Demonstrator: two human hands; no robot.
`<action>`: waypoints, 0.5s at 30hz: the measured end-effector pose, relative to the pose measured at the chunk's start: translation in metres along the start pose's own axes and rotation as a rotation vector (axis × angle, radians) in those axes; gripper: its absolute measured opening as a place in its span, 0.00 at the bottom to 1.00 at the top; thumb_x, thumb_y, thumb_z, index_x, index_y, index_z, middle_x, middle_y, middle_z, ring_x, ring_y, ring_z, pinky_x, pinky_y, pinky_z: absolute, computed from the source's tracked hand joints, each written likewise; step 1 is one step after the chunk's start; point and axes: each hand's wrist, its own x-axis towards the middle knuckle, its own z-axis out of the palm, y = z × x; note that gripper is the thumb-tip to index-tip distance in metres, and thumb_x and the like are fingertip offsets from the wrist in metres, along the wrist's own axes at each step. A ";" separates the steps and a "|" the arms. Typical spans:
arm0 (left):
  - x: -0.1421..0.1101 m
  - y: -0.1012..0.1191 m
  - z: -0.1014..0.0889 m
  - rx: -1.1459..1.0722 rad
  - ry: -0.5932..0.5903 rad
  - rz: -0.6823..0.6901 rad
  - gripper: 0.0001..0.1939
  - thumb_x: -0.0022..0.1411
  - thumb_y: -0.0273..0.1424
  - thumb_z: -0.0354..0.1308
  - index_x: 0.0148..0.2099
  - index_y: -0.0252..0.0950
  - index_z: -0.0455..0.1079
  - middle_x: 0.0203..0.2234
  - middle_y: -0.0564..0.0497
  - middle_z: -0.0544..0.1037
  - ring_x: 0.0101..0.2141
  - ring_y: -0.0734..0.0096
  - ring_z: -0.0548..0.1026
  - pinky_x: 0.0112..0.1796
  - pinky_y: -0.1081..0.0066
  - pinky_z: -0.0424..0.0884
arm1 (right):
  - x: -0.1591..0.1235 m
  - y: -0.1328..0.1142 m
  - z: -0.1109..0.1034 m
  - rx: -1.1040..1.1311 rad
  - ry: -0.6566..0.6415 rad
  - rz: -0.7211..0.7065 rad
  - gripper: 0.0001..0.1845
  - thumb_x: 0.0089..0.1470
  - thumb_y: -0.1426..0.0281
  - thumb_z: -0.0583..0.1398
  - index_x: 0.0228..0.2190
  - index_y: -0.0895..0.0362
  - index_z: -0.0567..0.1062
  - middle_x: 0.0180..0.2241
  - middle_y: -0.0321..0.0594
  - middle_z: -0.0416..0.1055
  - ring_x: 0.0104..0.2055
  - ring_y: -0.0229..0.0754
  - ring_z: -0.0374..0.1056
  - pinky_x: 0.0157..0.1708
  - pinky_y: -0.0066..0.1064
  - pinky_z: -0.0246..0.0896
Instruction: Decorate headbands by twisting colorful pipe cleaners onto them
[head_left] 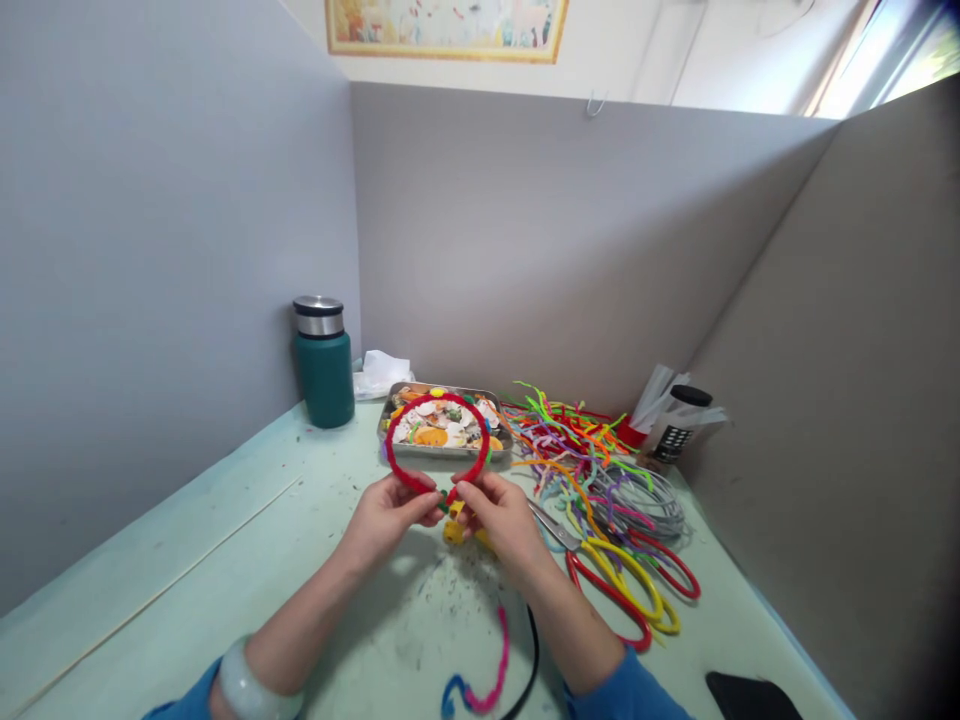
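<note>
Between my hands a red fuzzy ring (393,432), apparently pipe cleaner, stands upright above the table. Small yellow, green, blue and purple bits sit around it. My left hand (390,515) pinches its lower left side, and my right hand (499,515) pinches its lower right side. A small dark green piece (444,497) shows at the bottom, between the fingertips. Just below, close to my right fingers, is a yellow object (453,532), partly hidden by that hand. Scissors (555,525) lie right of my right hand, near red and yellow loops.
Behind the ring stands a metal tray (386,440) of cut pieces. A pile of coloured pipe cleaners (570,440) spreads to the right, before a black-lidded jar (671,425). A green bottle (325,370) stands left. A pink-blue pipe cleaner (499,665) lies in front; partitions enclose the table.
</note>
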 end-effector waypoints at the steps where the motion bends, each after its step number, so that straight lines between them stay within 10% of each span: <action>1: 0.000 0.000 0.000 -0.012 0.000 -0.010 0.15 0.45 0.33 0.66 0.34 0.32 0.67 0.21 0.52 0.76 0.23 0.71 0.75 0.29 0.72 0.72 | 0.000 0.000 0.000 -0.003 0.001 0.000 0.18 0.41 0.60 0.63 0.30 0.61 0.73 0.18 0.33 0.67 0.20 0.33 0.62 0.15 0.22 0.57; 15: 0.007 -0.008 -0.013 -0.171 -0.018 -0.124 0.14 0.51 0.35 0.63 0.36 0.30 0.70 0.25 0.49 0.76 0.19 0.81 0.69 0.23 0.77 0.69 | 0.002 0.006 -0.004 -0.109 0.016 0.059 0.17 0.44 0.58 0.61 0.23 0.60 0.69 0.13 0.30 0.62 0.15 0.31 0.57 0.13 0.21 0.53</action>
